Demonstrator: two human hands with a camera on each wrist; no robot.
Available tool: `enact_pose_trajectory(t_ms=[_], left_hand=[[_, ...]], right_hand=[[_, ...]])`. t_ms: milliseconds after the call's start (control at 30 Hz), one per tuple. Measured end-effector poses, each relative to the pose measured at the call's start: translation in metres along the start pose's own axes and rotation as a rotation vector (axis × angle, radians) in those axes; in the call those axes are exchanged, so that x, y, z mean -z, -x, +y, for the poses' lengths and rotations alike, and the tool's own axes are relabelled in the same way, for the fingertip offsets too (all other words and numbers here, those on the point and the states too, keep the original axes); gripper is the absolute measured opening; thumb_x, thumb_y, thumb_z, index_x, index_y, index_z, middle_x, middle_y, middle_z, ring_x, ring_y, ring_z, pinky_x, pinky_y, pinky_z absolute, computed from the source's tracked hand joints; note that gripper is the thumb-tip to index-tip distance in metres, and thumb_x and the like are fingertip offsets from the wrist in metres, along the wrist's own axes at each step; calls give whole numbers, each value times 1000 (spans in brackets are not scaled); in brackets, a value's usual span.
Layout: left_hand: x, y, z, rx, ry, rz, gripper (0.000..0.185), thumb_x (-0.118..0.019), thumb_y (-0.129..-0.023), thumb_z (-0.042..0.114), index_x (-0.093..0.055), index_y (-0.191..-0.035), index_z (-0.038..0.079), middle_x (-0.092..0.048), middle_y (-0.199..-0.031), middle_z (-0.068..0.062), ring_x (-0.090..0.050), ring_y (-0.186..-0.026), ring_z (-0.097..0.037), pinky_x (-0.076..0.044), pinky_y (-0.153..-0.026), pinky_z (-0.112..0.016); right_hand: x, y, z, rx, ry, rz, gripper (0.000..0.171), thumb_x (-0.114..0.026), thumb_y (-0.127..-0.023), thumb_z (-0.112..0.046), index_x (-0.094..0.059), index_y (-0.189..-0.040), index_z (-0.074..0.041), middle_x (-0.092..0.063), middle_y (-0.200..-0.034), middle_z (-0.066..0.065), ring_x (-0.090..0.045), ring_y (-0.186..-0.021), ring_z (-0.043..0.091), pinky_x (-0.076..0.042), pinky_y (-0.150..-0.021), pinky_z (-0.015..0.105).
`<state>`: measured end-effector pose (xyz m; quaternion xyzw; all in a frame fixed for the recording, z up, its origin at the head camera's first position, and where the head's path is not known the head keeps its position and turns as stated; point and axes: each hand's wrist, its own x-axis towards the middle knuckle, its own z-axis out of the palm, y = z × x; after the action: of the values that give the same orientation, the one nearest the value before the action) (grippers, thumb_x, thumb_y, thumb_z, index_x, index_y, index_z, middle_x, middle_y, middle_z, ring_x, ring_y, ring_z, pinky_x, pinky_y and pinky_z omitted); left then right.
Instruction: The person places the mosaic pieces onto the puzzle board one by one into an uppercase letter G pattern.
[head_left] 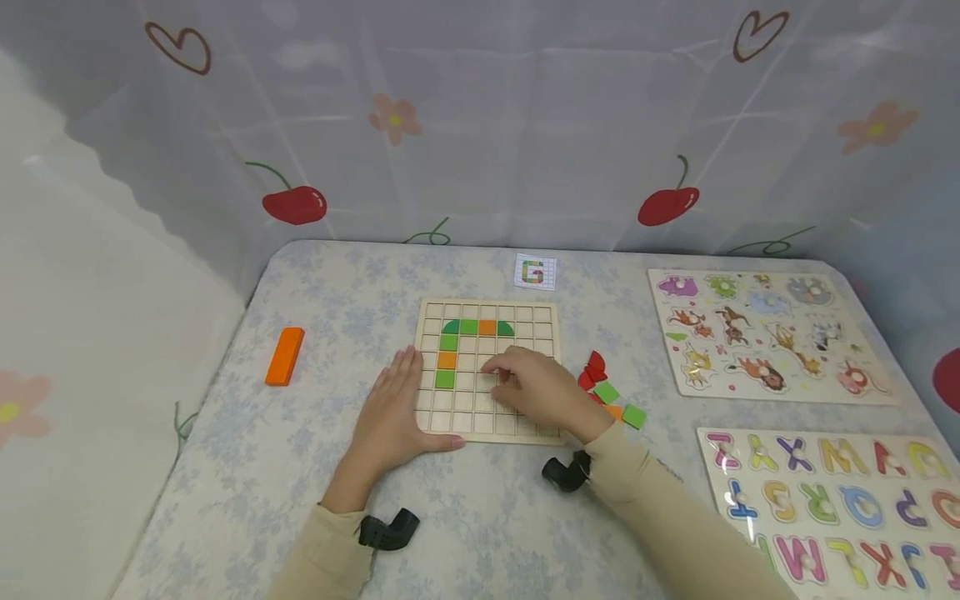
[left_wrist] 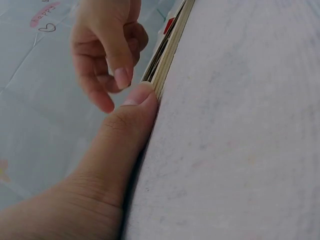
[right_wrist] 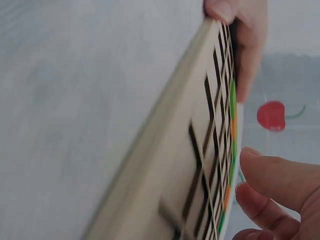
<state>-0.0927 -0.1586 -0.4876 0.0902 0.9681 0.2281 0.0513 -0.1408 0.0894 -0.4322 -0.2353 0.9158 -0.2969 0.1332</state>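
Note:
A wooden grid board (head_left: pixel 465 425) lies on the table. Green and orange square tiles fill part of its top row and left column, including an orange tile (head_left: pixel 447 360) and a green tile (head_left: pixel 445 379); dark green rounded pieces sit at the top row's two ends. My left hand (head_left: pixel 393 417) steadies the board, straight fingers along its left side, thumb (left_wrist: pixel 135 102) against the near edge. Over the board's right half hovers my right hand (head_left: pixel 536 387), fingers loosely bent, thumb and forefinger apart, nothing visible between them.
Loose red pieces (head_left: pixel 596 367) and green and orange tiles (head_left: pixel 634 416) lie right of the board. Behind it is a pattern card (head_left: pixel 535 272) showing a G. An orange block (head_left: pixel 285 357) lies left. An animal puzzle (head_left: pixel 750 392) and a letter puzzle (head_left: pixel 738 454) occupy the right side.

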Motion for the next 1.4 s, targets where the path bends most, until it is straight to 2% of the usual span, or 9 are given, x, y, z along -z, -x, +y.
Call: enact_pose_trajectory(t_ms=[167,400,567,700,833,1033,1167,1267,1400], left_hand=[[-1,0,-1,3,-4,4,148,-67,-55,90,-5,-160,7,-2,-168,-8,-1,-157,-24,-11,-127,-47],[-2,-1,-1,-8,-10,13,148,-68,-55,90,-5,-160,6,-3,-168,-8,-2,-157,-24,-12,-127,-48],[-2,-1,-2,-10,-17,18,148,-67,-55,91,-6,-160,6,-4,-168,-8,-3,-157,-24,-13,-127,-48],[-3,-1,-2,-10,-21,25,148,-65,-55,92,-6,-160,6,-4,-168,-8,-3,-157,-24,-13,-127,-48],[-3,-1,-2,-13,-19,30,148,-64,-55,93,-6,-160,5,-5,-168,-9,-3,-157,-25,-13,-126,-48],[-4,-1,-3,-17,-21,35,148,-62,-55,94,-7,-160,5,-5,-168,-9,-4,-157,-25,-14,-126,-48],[-5,-1,-2,-15,-25,32,148,-62,-55,94,-7,-159,5,-5,-168,-9,-4,-157,-25,-13,-126,-48],[-4,-1,-2,-12,-26,29,148,-63,-55,94,-7,-159,5,-5,-168,-9,-3,-157,-25,-13,-127,-47],[-3,-1,-1,-10,-20,31,148,-65,-55,92,-7,-159,5,-6,-168,-9,-4,-157,-25,-13,-127,-48]], right_hand=[[25,20,28,-91,8,41,29,-70,-92,-21,-68,-121,-17,-59,-93,-4,-50,-71,14,-45,-62,28],[54,46,72,-176,47,84,33,-70,-93,-17,-66,-125,-11,-64,-102,5,-55,-86,19,-49,-76,35],[63,59,91,-179,64,60,33,-66,-94,-10,-66,-127,-9,-62,-100,7,-52,-83,20,-47,-70,31],[66,62,97,-185,67,40,35,-64,-96,-11,-64,-130,-10,-61,-100,7,-51,-78,19,-45,-64,29],[67,61,101,-190,61,33,36,-62,-96,-11,-62,-132,-11,-61,-100,7,-51,-79,19,-45,-64,29],[68,57,105,-156,48,31,36,-60,-97,-7,-64,-132,-12,-63,-108,11,-55,-93,24,-53,-81,40],[68,54,106,-158,55,21,35,-61,-97,-6,-65,-131,-13,-64,-112,11,-56,-97,26,-54,-88,46],[69,52,107,-164,69,17,34,-62,-96,-7,-66,-129,-12,-64,-108,11,-56,-94,25,-54,-86,44],[69,51,108,-203,89,26,30,-66,-95,-12,-67,-124,-13,-63,-102,8,-54,-89,23,-51,-76,37]])
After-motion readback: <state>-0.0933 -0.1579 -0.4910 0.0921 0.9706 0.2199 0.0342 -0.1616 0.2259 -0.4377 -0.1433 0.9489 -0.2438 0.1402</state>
